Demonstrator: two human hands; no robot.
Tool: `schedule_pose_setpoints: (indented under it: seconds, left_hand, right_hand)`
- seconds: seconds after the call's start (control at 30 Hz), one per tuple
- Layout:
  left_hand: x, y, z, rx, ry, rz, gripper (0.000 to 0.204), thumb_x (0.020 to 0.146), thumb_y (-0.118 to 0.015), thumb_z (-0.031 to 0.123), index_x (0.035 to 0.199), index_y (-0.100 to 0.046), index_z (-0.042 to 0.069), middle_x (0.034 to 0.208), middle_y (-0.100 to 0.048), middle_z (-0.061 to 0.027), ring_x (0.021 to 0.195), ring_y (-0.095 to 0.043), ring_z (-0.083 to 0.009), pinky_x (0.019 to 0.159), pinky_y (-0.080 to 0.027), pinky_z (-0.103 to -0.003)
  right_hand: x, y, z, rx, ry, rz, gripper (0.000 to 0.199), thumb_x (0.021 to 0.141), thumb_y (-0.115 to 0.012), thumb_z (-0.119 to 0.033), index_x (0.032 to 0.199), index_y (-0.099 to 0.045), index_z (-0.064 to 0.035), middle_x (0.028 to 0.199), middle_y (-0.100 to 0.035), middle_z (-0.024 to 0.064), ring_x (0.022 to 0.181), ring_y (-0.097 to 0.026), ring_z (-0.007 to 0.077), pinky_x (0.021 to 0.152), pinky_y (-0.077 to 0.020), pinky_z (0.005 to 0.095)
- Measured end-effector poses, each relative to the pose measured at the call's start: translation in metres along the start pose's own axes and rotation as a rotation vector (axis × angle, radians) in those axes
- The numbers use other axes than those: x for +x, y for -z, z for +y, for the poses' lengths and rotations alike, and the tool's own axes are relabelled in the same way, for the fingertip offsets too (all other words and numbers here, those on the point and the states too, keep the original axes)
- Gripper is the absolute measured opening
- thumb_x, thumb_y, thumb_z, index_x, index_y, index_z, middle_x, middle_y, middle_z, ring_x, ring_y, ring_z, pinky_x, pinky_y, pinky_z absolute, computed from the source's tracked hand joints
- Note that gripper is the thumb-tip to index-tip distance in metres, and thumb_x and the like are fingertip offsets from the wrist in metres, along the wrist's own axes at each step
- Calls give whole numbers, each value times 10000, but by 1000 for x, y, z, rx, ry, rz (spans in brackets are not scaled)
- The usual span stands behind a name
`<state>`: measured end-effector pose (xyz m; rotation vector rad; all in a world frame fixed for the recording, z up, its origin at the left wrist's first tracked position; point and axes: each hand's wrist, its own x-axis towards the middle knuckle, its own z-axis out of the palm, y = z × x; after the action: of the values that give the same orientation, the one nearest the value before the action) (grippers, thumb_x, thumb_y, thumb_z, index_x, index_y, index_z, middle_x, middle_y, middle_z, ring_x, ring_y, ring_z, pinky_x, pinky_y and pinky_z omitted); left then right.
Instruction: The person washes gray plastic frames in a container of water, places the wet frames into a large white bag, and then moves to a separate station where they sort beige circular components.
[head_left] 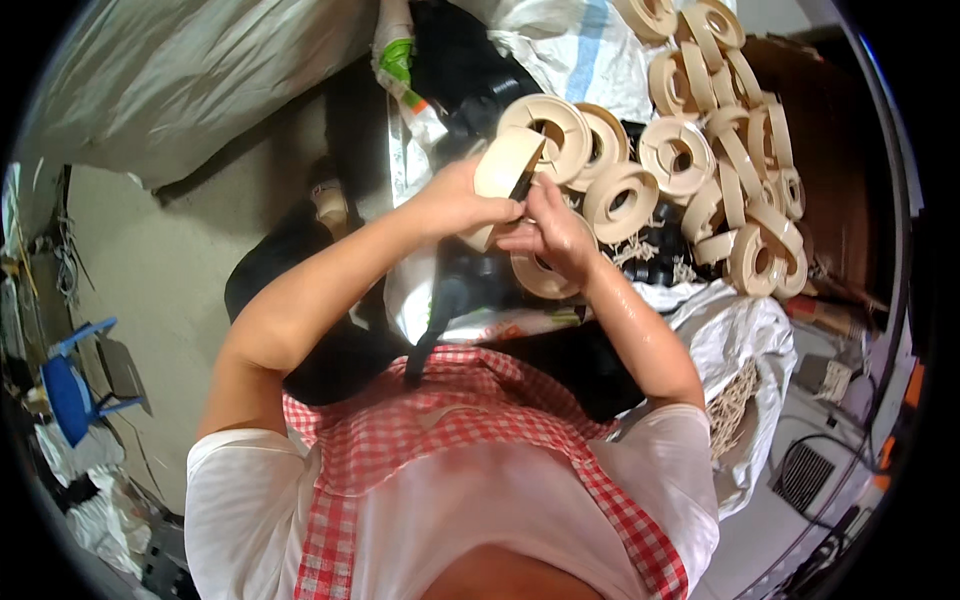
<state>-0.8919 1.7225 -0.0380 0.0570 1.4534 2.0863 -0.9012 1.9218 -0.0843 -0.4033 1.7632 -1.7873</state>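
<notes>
The left hand point(452, 203), near the upper middle of the frame, is closed around a cream plastic piece point(508, 160) with a curved wall, thumb along its lower edge. The right hand point(562, 240) is close beside it, its fingers bent toward the piece's dark opening; whether the fingertips press on it I cannot tell.

Just right of the hands, cream rings point(597, 205) lie flat or tilted, overlapping, and more are heaped in a tall pile point(738, 160) at upper right. Under and between them show black parts point(650, 270) and pale, knotted scraps. The surface beneath is mostly covered; white printed sheeting point(402, 300) shows along its left and near edges.

A white sack with a blue stripe point(590, 45) lies at top centre, and a brown panel point(845, 170) stands at the right. At lower right, an open white sack point(765, 335) holds tan strands point(735, 410), beside a grey casing point(775, 530) with a dark vent and black cables.

Bare greyish floor point(160, 300) fills the left, with a blue stool point(68, 400) on it, crumpled white bags point(110, 520) at lower left and a large pale cover point(220, 80) draped across the upper left.
</notes>
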Motion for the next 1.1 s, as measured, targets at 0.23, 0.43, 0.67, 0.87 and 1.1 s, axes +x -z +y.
schedule_pose_setpoints:
  seconds: [0.23, 0.43, 0.67, 0.87, 1.1]
  left_hand:
    - [-6, 10, -7, -14, -26, 107, 533, 727, -668, 97, 1211, -452, 38, 1004, -583, -53, 844, -571, -102, 708, -480, -243]
    - [-14, 15, -14, 97, -44, 193, 504, 727, -660, 74, 1189, -464, 33, 939, -590, -43, 809, -573, -104, 666, -486, -246]
    - [1, 46, -46, 245, 286, 458, 671, 731, -636, 188, 1289, -311, 5, 1106, -520, -169, 991, -557, -257, 852, -461, -385]
    - [-1, 48, -9, 508, -206, 725, 674, 776, -645, 351, 1287, -366, 12, 1208, -512, -138, 1082, -510, -245, 884, -418, -382]
    - [4, 22, 21, -364, -172, 680, 498, 705, -561, 20, 1193, -458, 6, 1011, -552, -96, 958, -548, -180, 817, -449, -299]
  right_hand:
    - [18, 7, -14, 295, -376, -103, 766, 829, -613, -267, 1393, -125, -90, 1235, -448, 180, 954, -567, 219, 754, -498, 351]
    - [25, -8, -31, 27, -546, -46, 595, 849, -580, -375, 1277, -364, -23, 775, -633, 108, 623, -594, 195, 609, -489, 334]
    - [45, 86, 29, -1874, 349, 42, 434, 737, -578, -126, 1163, -513, -69, 1035, -553, 120, 1178, -414, 298, 968, -275, 503]
    - [54, 23, -33, 36, 75, 451, 462, 848, -515, -348, 1167, -498, -14, 1091, -571, 128, 1029, -538, 262, 935, -386, 427]
    - [76, 23, -4, 383, 37, 386, 397, 878, -469, -252, 1179, -469, 7, 1137, -549, 169, 1002, -547, 281, 906, -440, 407]
